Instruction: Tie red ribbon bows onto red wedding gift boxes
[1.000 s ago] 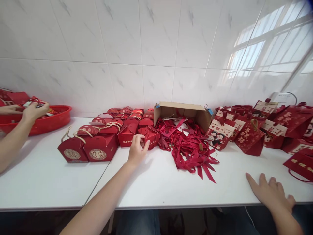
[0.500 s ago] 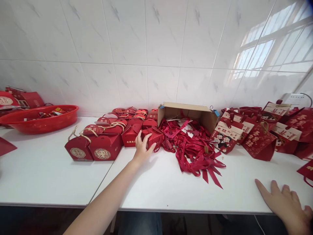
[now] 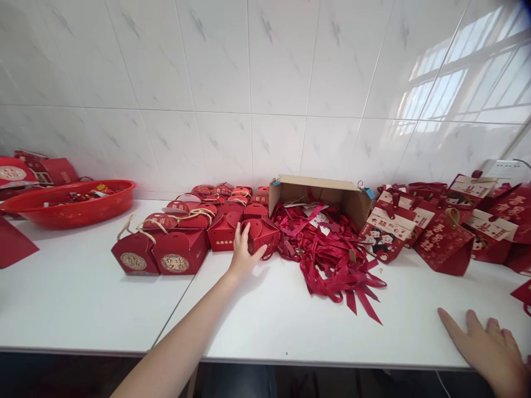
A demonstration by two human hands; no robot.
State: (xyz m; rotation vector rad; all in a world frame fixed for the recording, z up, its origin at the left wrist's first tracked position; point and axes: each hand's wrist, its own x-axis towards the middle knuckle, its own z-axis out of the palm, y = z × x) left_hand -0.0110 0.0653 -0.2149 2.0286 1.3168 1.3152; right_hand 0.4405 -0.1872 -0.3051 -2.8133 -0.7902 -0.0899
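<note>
My left hand reaches to the middle of the table with its fingers apart, the tips at the front of a small red gift box. The box stands upright, and part of its front is hidden behind the fingers. Beside it on the left is another red gift box with gold writing. Just right of the hand lies a heap of dark red ribbons, spilling from a tipped cardboard box. At the lower right, my right hand rests by the table's front edge, fingers spread and holding nothing.
Red boxes with rope handles stand left of the middle. A red basin of wrapped sweets is at the far left. Several red paper gift bags crowd the right side. A tiled wall closes off the back.
The fingers of my left hand have straightened a little and loosened at the red gift box, which stays in place. My right hand remains spread near the edge. The view has shifted slightly.
</note>
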